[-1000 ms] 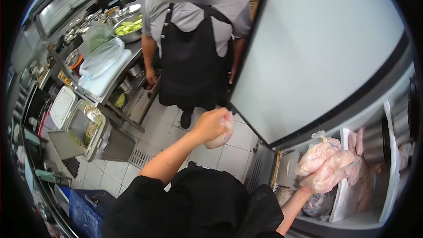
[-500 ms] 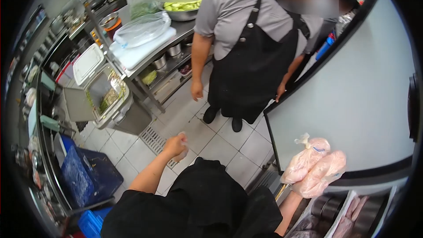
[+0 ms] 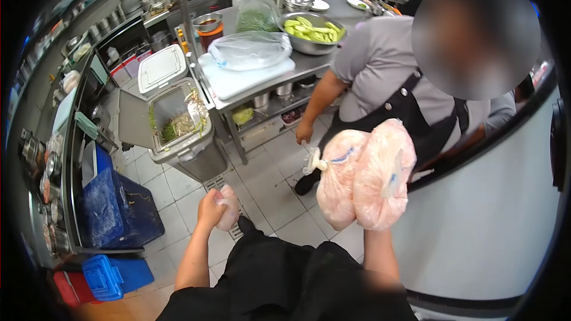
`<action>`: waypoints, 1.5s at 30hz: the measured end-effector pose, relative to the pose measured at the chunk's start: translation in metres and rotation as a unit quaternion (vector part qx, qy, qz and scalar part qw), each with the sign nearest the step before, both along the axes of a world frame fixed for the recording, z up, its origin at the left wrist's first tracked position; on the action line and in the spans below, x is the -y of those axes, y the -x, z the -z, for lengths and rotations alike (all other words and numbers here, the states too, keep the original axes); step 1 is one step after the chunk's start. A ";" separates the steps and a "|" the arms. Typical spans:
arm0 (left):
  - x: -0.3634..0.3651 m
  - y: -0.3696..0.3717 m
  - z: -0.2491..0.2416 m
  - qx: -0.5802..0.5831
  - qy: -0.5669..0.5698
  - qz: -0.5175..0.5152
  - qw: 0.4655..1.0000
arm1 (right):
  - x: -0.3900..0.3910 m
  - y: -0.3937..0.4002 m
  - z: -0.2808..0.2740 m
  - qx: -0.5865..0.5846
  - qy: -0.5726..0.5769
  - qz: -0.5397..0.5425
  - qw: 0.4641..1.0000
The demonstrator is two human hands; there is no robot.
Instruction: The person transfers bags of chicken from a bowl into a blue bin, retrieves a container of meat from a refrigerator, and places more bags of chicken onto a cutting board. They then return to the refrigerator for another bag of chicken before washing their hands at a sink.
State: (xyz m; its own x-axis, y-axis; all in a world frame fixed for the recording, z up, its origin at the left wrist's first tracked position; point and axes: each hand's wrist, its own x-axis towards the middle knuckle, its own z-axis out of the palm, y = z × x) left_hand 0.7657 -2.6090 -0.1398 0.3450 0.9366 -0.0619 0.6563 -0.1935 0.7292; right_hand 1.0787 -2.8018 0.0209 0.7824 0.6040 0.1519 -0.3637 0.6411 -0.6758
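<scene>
**Two large bags (image 3: 385, 175) up on the right arm (image 3: 380, 254), one small bag (image 3: 229, 211) in the left hand (image 3: 209, 209)**

The large bags are clear, creased plastic, plump and rounded, packed with a pale pink mass. They lie against each other, each with a blue mark; the one on the left ends in a knotted neck (image 3: 315, 161). The small bag is pinkish, its plastic wrinkled.

The right forearm points forward, the large bags at its end. They cover the right hand, so its grip cannot be told. The left arm extends forward and lower; the left hand is curled closed around the small bag, above the floor (image 3: 270, 181).

The floor is pale square tile with a slotted drain grate (image 3: 215, 183). A co-worker (image 3: 380, 59) in grey shirt and black apron leans beyond the large bags. A metal table (image 3: 306, 64) bears a white board (image 3: 238, 87) under a clear plastic bag (image 3: 250, 52), and a steel bowl (image 3: 309, 44) of green pieces. Beside it, an open grey bin (image 3: 202, 157) contains plant scraps (image 3: 178, 126). A scuffed blue box (image 3: 116, 211) sits at left.
</scene>
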 end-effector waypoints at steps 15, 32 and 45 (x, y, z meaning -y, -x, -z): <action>-0.164 0.067 -0.087 0.078 -0.051 -0.081 0.992 | -0.336 -0.004 -0.005 0.463 0.077 0.069 0.880; -0.345 -0.009 -0.166 0.207 -0.036 -0.182 0.961 | -0.648 -0.205 0.103 0.221 0.500 -0.254 0.798; -0.487 -0.192 -0.230 0.435 -0.086 0.071 0.894 | -0.661 -0.189 0.138 0.446 0.561 -0.082 0.693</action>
State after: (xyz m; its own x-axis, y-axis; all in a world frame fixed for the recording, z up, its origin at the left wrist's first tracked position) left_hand 0.9576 -2.1216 0.0904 0.3087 0.8498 0.4273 -0.1839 -0.3875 0.9034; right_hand 1.2673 -2.1408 -0.1173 0.5859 0.8035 -0.1055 0.5142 -0.4693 -0.7179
